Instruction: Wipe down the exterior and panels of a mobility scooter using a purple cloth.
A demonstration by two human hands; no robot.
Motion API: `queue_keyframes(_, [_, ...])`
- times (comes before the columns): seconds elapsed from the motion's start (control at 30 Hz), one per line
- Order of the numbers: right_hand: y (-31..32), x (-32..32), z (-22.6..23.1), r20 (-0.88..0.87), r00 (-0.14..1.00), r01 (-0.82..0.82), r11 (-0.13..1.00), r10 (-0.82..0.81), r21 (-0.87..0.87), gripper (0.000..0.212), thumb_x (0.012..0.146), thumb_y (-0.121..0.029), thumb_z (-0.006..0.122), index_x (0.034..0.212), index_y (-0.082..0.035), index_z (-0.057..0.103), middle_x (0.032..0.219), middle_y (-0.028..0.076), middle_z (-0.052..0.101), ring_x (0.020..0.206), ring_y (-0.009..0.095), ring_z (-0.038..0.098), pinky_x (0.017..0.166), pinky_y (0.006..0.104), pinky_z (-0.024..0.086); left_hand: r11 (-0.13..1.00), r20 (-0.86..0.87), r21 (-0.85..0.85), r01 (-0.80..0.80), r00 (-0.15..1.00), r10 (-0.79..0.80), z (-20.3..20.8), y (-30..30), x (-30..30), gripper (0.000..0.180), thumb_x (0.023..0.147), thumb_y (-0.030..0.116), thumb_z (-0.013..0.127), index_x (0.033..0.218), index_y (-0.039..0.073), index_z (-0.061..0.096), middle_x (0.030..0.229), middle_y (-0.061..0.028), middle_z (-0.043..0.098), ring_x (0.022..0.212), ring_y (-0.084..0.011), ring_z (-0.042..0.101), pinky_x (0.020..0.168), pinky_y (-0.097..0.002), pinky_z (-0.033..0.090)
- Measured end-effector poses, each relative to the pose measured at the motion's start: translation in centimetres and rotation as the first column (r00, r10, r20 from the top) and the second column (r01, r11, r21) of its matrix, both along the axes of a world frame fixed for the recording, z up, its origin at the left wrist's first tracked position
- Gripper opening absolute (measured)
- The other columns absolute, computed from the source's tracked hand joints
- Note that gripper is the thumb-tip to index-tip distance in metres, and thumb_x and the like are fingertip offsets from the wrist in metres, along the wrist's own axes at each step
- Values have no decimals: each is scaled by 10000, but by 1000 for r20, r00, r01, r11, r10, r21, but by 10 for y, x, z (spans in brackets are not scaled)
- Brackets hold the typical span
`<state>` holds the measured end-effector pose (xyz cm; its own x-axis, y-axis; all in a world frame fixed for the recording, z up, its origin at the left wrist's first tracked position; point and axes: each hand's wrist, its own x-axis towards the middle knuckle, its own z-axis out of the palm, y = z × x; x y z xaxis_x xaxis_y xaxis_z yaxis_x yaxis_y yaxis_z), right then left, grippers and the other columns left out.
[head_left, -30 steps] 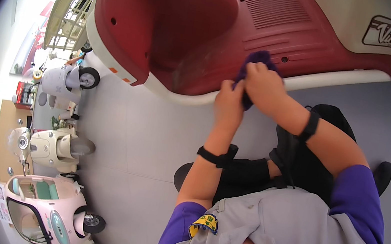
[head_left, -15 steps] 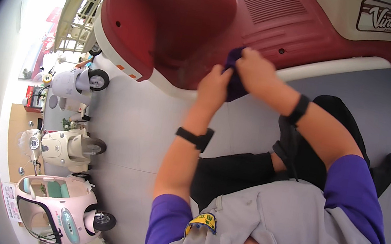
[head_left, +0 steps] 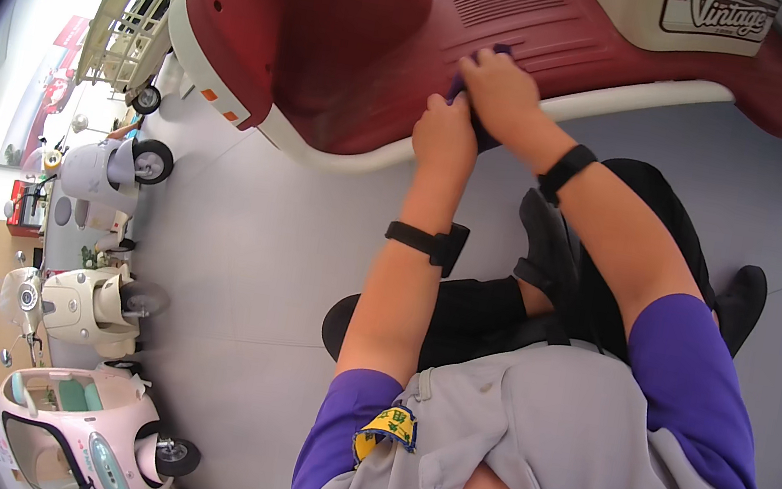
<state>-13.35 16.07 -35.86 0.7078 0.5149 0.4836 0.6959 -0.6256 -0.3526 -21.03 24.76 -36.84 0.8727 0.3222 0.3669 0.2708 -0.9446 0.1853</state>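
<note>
Close together at the near edge of a red and cream scooter [head_left: 374, 90], both my hands hold a dark purple cloth [head_left: 459, 84]. My left hand [head_left: 445, 139] is closed with its fingers curled on the cloth, next to the cream edge trim [head_left: 363, 157]. Slightly farther and to the right, my right hand [head_left: 505, 92] grips the same cloth over the red footboard [head_left: 543, 40]. Most of the cloth is hidden by my hands; a bit sticks out beyond the right fingers and a dark fold hangs between the wrists.
Several scooters are parked along the left, among them a pale pink one [head_left: 80, 431], a cream one [head_left: 88, 309] and a lilac one [head_left: 104, 171]. A cream rack [head_left: 127, 13] stands at the far left. My bent legs in black trousers [head_left: 460, 321] are on the grey floor [head_left: 248, 254].
The whole view has shifted, with the scooters now farther left. Less of the purple cloth shows below my hands, and it looks more bunched. Both hands still grip it.
</note>
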Motion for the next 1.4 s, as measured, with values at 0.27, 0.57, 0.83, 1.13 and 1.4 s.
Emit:
queue_keyframes(0.27, [-65,44,26,-166,978,-151,981,130,-121,169,797,-133,598,956,-88,634,971,181,587,896,389,608,767,462,497,923,81,-20,383,921,-381,-4,-15,9,199,851,75,503,984,95,649,890,-154,579,771,-359,622,665,-461,498])
queue_keyframes(0.57, [-66,21,-4,-145,975,-151,981,168,122,103,804,-87,556,897,-62,591,948,169,538,929,363,581,766,443,493,983,-72,78,166,984,-161,1,-16,4,361,805,23,517,1125,138,639,877,-171,569,730,-387,618,631,-477,502])
queue_keyframes(0.83, [-111,58,-5,-131,987,-65,981,90,181,166,804,-63,580,955,-50,647,928,186,558,877,383,585,749,448,482,919,44,135,371,924,-379,1,-63,51,261,794,50,547,1050,36,597,815,-164,538,666,-337,605,589,-423,492])
queue_keyframes(1.13, [37,10,-6,-23,934,-354,933,356,70,107,811,-115,562,832,-45,641,949,139,586,926,315,595,749,395,527,990,-66,140,10,998,-1,11,53,-43,306,853,80,513,1139,108,617,867,-177,559,738,-386,617,631,-464,493])
queue_keyframes(1.4, [106,-17,-9,-78,912,-403,915,402,1,153,817,-160,570,874,-51,660,997,146,575,977,335,572,775,418,533,985,40,150,-83,996,78,5,84,-45,184,860,116,517,969,17,626,933,-192,569,866,-389,582,697,-480,476])
